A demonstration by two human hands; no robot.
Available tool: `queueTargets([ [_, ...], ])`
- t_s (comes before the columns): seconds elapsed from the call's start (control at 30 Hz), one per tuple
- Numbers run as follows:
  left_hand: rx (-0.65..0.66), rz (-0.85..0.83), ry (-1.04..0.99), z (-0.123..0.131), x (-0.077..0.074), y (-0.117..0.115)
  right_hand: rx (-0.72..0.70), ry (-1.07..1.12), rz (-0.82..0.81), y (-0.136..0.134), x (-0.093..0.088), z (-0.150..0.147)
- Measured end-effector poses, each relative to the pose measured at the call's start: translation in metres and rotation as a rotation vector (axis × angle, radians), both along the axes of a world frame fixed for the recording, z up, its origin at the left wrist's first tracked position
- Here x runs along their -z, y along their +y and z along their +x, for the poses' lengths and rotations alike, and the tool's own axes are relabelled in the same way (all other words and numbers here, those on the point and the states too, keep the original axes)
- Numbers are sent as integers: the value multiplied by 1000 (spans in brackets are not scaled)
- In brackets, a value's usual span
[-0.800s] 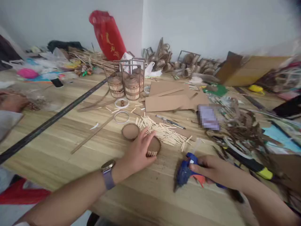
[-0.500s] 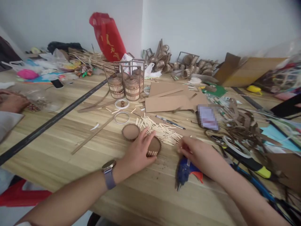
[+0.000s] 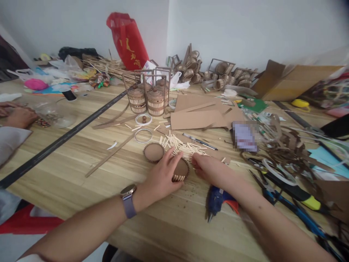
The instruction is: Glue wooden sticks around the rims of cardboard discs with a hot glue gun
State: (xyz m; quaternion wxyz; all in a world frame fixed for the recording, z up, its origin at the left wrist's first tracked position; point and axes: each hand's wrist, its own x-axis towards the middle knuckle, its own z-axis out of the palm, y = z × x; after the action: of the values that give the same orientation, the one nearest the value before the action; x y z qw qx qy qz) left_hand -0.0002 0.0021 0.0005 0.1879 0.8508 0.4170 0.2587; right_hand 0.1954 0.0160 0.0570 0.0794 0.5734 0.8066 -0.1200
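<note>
My left hand (image 3: 163, 174) lies flat with fingers spread on a round brown cardboard disc (image 3: 182, 170) that has short sticks standing along its near edge. A second disc (image 3: 154, 152) sits just beyond my fingertips. My right hand (image 3: 207, 168) is right of the disc, its fingers bunched down on the edge of a pile of small pale sticks (image 3: 185, 147); what they pinch is hidden. A blue glue gun with an orange trigger (image 3: 215, 200) lies on the wooden table (image 3: 81, 171) beside my right forearm, untouched.
A wire cage with small woven baskets (image 3: 148, 96) stands behind, with white rings (image 3: 143, 135), cardboard sheets (image 3: 199, 116) and a pen (image 3: 200, 141). A long black strip (image 3: 68, 134) crosses the left. Another person's hands (image 3: 19, 116) rest far left. Tools and scraps (image 3: 300, 194) crowd the right.
My right hand let go of the glue gun, which now lies on the table, and moved left to the stick pile. My left hand stayed on the disc.
</note>
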Motion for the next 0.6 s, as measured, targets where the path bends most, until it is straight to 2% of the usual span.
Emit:
queueTargets([
  [0.27,-4,-9,-16,0,1,0,-1,-29,1,-10,8,-4],
  [0.6,-10,-14,-13,-1,1,1,-5,177,-8,-15,-16,13],
])
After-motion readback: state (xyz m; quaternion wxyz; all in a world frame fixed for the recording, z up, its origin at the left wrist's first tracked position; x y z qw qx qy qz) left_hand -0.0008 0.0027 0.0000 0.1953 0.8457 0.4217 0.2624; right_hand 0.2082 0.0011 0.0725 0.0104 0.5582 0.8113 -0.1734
